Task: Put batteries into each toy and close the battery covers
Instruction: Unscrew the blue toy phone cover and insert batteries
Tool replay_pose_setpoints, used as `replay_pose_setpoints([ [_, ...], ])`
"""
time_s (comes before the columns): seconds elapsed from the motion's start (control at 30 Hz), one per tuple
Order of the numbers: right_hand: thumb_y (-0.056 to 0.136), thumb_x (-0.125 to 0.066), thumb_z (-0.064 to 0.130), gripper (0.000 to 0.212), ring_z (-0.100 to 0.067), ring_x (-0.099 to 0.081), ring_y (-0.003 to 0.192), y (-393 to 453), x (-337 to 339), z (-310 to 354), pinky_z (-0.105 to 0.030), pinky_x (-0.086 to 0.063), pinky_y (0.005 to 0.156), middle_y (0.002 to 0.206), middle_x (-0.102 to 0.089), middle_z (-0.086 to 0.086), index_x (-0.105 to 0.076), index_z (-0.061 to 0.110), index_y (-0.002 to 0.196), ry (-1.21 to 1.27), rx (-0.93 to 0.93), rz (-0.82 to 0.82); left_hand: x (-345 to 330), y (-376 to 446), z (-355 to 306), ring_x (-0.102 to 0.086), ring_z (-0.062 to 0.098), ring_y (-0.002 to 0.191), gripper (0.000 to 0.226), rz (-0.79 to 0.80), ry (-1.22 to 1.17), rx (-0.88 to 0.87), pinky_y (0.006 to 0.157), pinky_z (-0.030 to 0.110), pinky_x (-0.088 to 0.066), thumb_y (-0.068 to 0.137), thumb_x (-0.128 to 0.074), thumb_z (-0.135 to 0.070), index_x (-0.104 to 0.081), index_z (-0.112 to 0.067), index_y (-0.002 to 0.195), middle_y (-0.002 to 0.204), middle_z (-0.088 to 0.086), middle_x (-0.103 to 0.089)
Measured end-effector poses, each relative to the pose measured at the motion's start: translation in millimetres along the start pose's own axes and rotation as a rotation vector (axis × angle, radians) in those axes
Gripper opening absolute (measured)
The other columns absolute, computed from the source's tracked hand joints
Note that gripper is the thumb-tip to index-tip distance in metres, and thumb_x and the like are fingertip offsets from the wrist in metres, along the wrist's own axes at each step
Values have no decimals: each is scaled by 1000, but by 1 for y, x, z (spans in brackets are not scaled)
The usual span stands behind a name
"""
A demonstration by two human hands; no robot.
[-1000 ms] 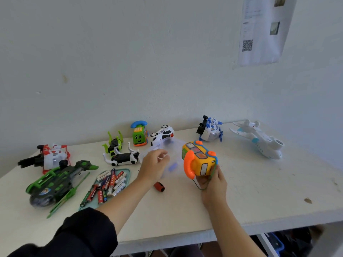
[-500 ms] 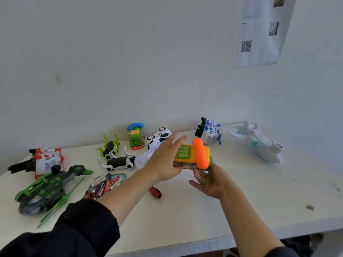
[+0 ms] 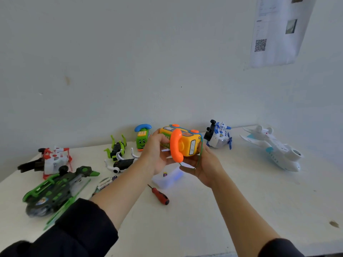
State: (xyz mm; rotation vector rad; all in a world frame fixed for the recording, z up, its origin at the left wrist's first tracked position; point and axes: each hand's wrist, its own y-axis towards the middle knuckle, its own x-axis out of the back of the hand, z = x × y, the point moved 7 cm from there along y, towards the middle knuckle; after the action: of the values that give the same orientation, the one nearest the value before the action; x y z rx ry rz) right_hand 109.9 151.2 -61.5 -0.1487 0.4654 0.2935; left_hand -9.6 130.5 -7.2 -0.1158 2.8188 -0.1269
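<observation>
— Where was the yellow toy phone (image 3: 185, 143) kept?
— It was held above the counter (image 3: 241, 201), gripped by both hands: the left hand (image 3: 157, 153) was curled round its left end, the right hand (image 3: 206, 166) cupped beneath.
— And the screwdriver (image 3: 160, 195)?
— It was left lying on the counter, nearer than the hands.
</observation>
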Motion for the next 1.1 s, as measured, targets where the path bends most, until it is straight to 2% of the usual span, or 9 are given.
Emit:
replay_pose_setpoints([
  [0.07, 102, -26, 43, 43, -24, -70, 71, 2, 1, 1, -43, -54, 71, 78, -71, -9, -60, 17, 105, -68, -15, -11, 8, 5, -1, -57, 28, 79, 59, 48, 79, 2, 70, 37, -50, 65, -42, 0, -53, -32, 114, 92, 9, -59],
  [0.17, 102, -26, 43, 47, -28, -66, 64, 8, 8, 4, -43, -52, 76, 53, -61, -8, -58, 11, 90, -84, -32, -72, 28, 17, -16, -49, 22, 103, 93, 23, 907, -251, 84, 30, -44, 65, -58, -5, -22, -34, 145, 117, 6, -50],
  [0.23, 102, -25, 44, 51, -25, -67, 59, 13, 14, 2, -41, -52, 74, 46, -55, -5, -57, 8, 85, -105, -86, -86, 27, 24, -22, -42, 21, 120, 92, 42, 1237, -459, 96, 32, -40, 69, -74, -17, -23, -24, 146, 128, 5, -41],
  [0.33, 100, -31, 46, 52, -20, -64, 49, 16, 16, 2, -35, -53, 64, 44, -52, -2, -59, 6, 82, -170, -183, -64, 24, 21, -33, -46, 11, 115, 72, 77, 1220, -587, 91, 25, -38, 67, -84, -25, -46, -18, 128, 120, -7, -45],
  [0.47, 100, -37, 42, 43, -20, -58, 50, 37, 31, 14, -30, -49, 59, 59, -59, -7, -62, 7, 92, -298, -133, -159, 31, 29, -47, -54, -2, 77, 55, -45, 1237, -644, 64, 11, -40, 62, -87, -27, -55, -18, 107, 87, -13, -58],
  [0.57, 100, -34, 24, 29, -23, -55, 78, 55, 78, 28, -31, -41, 70, 100, -63, -15, -53, 11, 117, -934, 19, -479, 56, 48, -62, -58, 19, 74, 50, -367, 1152, -654, 63, 33, -46, 63, -85, -35, -50, -15, 94, 84, 1, -61],
  [0.7, 97, -26, 38, 45, -27, -33, 127, 49, 144, 11, -47, -23, 106, 134, -43, -10, -39, 18, 135, -1601, -146, -694, 89, 72, -71, -52, 35, 92, 59, -751, 1305, -551, 59, 36, -37, 65, -80, -43, -45, -9, 99, 101, 11, -53],
  [0.9, 97, -16, 51, 65, -27, 5, 145, 70, 156, -7, -58, 2, 111, 158, 0, -12, -7, 15, 151, -1671, -294, -656, 87, 122, -49, -48, 37, 93, 56, -726, 1681, -596, 53, 35, -32, 68, -79, -34, -49, -4, 105, 101, 15, -53],
  [1.1, 97, -13, 52, 67, -29, 8, 145, 76, 160, -8, -59, 3, 111, 158, 6, -13, -1, 15, 151, -1692, -308, -634, 89, 147, -26, -57, 30, 90, 57, -678, 1332, -372, 61, 33, -40, 71, -73, -46, -48, -14, 110, 100, 6, -59],
])
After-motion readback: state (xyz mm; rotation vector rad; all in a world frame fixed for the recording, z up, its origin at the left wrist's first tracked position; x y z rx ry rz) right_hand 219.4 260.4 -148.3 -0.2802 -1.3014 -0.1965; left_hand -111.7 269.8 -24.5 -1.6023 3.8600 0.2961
